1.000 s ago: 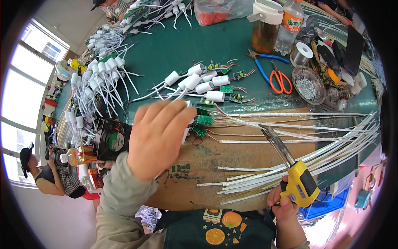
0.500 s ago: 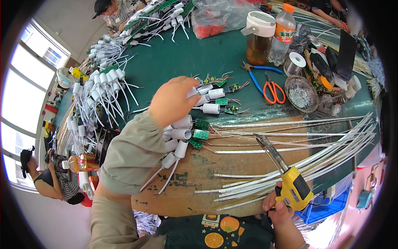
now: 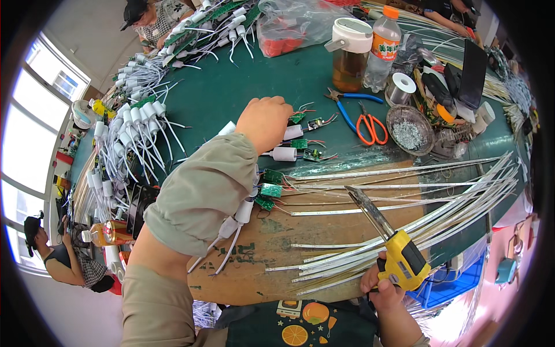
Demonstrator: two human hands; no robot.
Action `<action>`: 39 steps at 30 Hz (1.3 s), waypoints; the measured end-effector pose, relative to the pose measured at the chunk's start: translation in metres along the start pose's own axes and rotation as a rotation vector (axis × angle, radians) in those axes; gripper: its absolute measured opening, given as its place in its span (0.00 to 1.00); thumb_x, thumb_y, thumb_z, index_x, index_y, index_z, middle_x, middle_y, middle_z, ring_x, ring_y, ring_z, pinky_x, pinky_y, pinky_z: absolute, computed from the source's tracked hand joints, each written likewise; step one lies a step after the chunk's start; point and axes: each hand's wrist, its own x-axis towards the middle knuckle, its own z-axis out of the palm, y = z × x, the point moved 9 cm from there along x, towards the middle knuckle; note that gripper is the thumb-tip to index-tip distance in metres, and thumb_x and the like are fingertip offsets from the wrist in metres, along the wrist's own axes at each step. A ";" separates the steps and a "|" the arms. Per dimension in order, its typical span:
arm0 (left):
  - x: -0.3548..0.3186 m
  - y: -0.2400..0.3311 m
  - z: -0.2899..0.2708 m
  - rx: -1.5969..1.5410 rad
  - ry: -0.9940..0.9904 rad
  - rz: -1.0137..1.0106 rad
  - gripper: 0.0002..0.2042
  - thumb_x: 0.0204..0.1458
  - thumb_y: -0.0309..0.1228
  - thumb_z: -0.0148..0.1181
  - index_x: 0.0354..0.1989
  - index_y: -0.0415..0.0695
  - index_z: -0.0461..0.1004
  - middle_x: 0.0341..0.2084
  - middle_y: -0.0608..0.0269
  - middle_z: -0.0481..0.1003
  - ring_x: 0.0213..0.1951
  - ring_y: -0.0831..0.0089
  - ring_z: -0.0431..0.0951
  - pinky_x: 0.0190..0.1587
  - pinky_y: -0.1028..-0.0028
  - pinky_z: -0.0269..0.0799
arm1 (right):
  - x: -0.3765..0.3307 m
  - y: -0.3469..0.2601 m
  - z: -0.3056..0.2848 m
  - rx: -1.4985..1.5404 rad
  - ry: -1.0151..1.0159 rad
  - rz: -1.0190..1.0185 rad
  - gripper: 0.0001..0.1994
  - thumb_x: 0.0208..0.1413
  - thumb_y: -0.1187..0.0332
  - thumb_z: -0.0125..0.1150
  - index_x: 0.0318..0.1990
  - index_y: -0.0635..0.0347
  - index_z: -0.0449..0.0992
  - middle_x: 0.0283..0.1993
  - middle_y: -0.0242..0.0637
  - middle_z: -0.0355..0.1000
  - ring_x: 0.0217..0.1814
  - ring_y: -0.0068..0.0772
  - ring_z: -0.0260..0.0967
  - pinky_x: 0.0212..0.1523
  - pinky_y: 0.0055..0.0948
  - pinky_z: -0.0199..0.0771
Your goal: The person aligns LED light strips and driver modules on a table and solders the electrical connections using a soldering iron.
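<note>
My left hand (image 3: 263, 122) reaches over a row of white cylindrical housings with wired boards. Its fingers are curled closed, and what they grip is hidden beneath them. One white cylinder (image 3: 227, 128) sticks out at its left, and a housing (image 3: 285, 154) lies just below it. Small green circuit boards (image 3: 270, 190) with thin wires lie near my left sleeve, joined to white LED strips (image 3: 347, 213). In my right hand (image 3: 386, 292) is a yellow and black soldering gun (image 3: 406, 260), its metal tip pointing up and left above the strips.
Blue-handled cutters (image 3: 347, 110), orange-handled scissors (image 3: 371, 128) and a bowl of metal bits (image 3: 409, 130) lie at the right, near a solder spool (image 3: 400, 88), a jug (image 3: 351, 55) and a bottle (image 3: 383, 49). White corded housings (image 3: 139, 118) pile up left. Two people sit at left.
My left hand has moved right along the row of housings, its forearm now covering several of them. My right hand still holds the soldering gun. The whole view has shifted slightly.
</note>
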 end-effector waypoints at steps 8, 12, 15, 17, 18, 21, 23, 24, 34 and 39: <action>-0.038 0.007 -0.097 -0.015 0.306 0.141 0.09 0.48 0.22 0.57 0.37 0.41 0.78 0.36 0.56 0.77 0.37 0.53 0.77 0.40 0.61 0.72 | 0.002 0.000 0.002 -0.011 -0.027 -0.039 0.35 0.54 0.59 0.70 0.63 0.67 0.60 0.23 0.33 0.64 0.22 0.24 0.60 0.25 0.27 0.66; -0.085 0.037 -0.163 0.204 0.228 0.110 0.07 0.45 0.22 0.59 0.34 0.40 0.76 0.33 0.56 0.75 0.36 0.54 0.75 0.39 0.62 0.70 | 0.002 0.000 0.002 -0.034 -0.023 -0.047 0.34 0.56 0.58 0.68 0.63 0.69 0.60 0.22 0.33 0.63 0.21 0.24 0.59 0.24 0.26 0.66; -0.122 0.057 -0.171 0.272 0.137 0.076 0.07 0.38 0.23 0.60 0.28 0.44 0.73 0.27 0.62 0.71 0.31 0.61 0.73 0.36 0.60 0.66 | 0.003 -0.005 0.000 -0.108 0.005 -0.087 0.37 0.56 0.56 0.68 0.64 0.72 0.59 0.22 0.33 0.63 0.21 0.23 0.59 0.23 0.25 0.66; -0.149 0.073 -0.173 0.054 0.084 0.171 0.08 0.37 0.26 0.63 0.28 0.46 0.73 0.26 0.64 0.70 0.30 0.63 0.74 0.35 0.63 0.67 | 0.004 -0.005 0.004 -0.111 -0.010 -0.077 0.37 0.56 0.56 0.68 0.64 0.72 0.59 0.22 0.33 0.63 0.21 0.23 0.59 0.23 0.25 0.66; -0.156 0.077 -0.154 -0.142 -0.170 0.202 0.10 0.36 0.23 0.67 0.31 0.45 0.77 0.34 0.63 0.76 0.36 0.63 0.76 0.37 0.64 0.69 | 0.004 -0.007 0.003 -0.128 -0.004 -0.097 0.37 0.55 0.56 0.68 0.64 0.72 0.59 0.22 0.32 0.63 0.21 0.23 0.59 0.22 0.25 0.66; -0.166 0.102 -0.098 -0.357 -0.324 0.291 0.10 0.39 0.24 0.67 0.32 0.46 0.77 0.35 0.63 0.76 0.36 0.63 0.77 0.39 0.66 0.70 | 0.003 -0.005 0.002 -0.096 0.016 -0.057 0.36 0.54 0.57 0.70 0.63 0.69 0.61 0.24 0.32 0.64 0.22 0.25 0.62 0.24 0.26 0.68; -0.174 0.116 -0.066 -0.377 -0.296 0.282 0.10 0.40 0.24 0.67 0.33 0.46 0.77 0.36 0.63 0.76 0.36 0.63 0.77 0.39 0.66 0.70 | 0.002 -0.005 0.003 -0.065 0.024 -0.037 0.35 0.53 0.58 0.72 0.62 0.67 0.62 0.25 0.33 0.66 0.24 0.27 0.65 0.24 0.27 0.70; -0.174 0.119 -0.059 -0.495 -0.160 0.239 0.10 0.41 0.24 0.67 0.33 0.45 0.76 0.36 0.63 0.76 0.36 0.63 0.77 0.38 0.66 0.69 | 0.002 -0.004 0.003 -0.055 0.022 -0.030 0.35 0.53 0.58 0.72 0.62 0.67 0.62 0.26 0.33 0.66 0.24 0.27 0.65 0.25 0.27 0.70; -0.181 0.144 -0.041 -0.506 0.041 0.286 0.10 0.41 0.26 0.63 0.35 0.43 0.75 0.37 0.62 0.75 0.35 0.67 0.75 0.36 0.69 0.67 | 0.004 -0.001 0.003 -0.097 0.008 -0.013 0.34 0.54 0.59 0.68 0.64 0.66 0.60 0.25 0.32 0.64 0.24 0.23 0.60 0.26 0.25 0.66; -0.184 0.153 -0.039 -0.517 0.018 0.297 0.10 0.43 0.28 0.64 0.35 0.44 0.75 0.31 0.64 0.73 0.31 0.68 0.74 0.34 0.69 0.66 | 0.001 -0.002 0.000 -0.056 0.039 0.016 0.35 0.51 0.59 0.74 0.62 0.64 0.63 0.27 0.33 0.67 0.26 0.28 0.67 0.27 0.28 0.71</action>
